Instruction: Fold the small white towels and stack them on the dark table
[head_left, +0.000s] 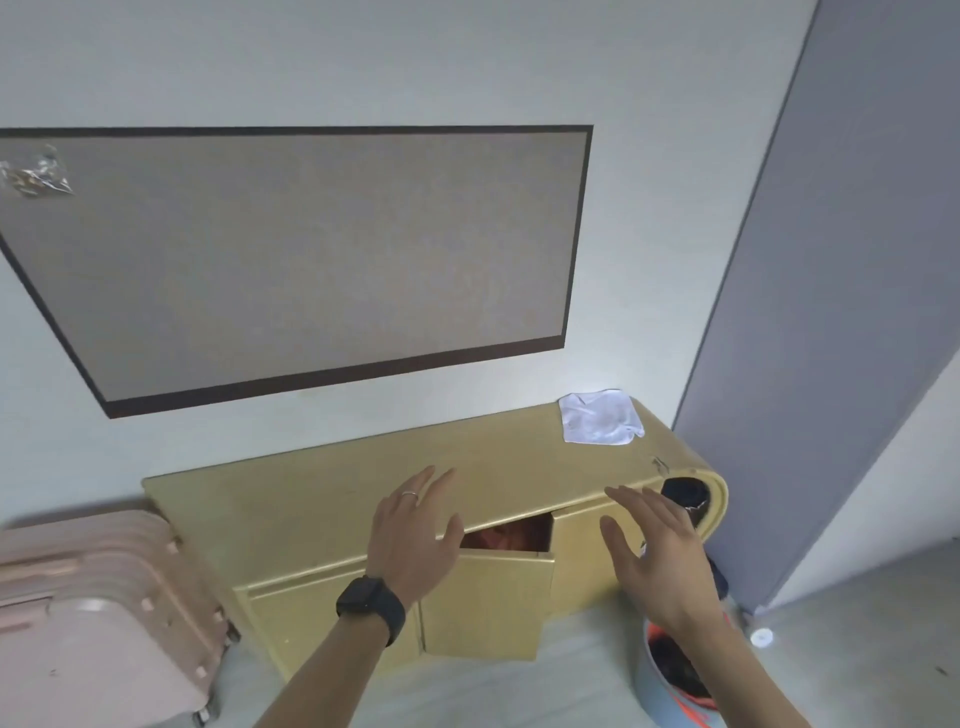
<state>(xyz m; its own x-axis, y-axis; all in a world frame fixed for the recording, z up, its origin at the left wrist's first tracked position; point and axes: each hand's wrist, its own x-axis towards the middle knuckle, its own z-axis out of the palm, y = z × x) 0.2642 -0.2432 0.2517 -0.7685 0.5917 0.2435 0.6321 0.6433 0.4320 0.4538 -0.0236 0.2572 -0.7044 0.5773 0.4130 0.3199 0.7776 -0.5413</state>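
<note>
One small white towel (600, 418) lies crumpled on the right end of a yellow cabinet's top (322, 493), close to the wall. My left hand (415, 535) is held out over the cabinet's front edge with fingers straight and spread, a ring on one finger and a black watch on the wrist. My right hand (657, 558) is also stretched forward with straight fingers, in front of the cabinet's right end. Neither hand holds anything, and both are well short of the towel. No dark table is in view.
A cabinet door (488, 603) stands ajar below my left hand. A pink suitcase (98, 618) stands at the left. A grey bucket (675, 686) sits on the floor under my right arm. A dark round object (685, 496) sits at the cabinet's right end. A framed board (311, 260) hangs on the wall.
</note>
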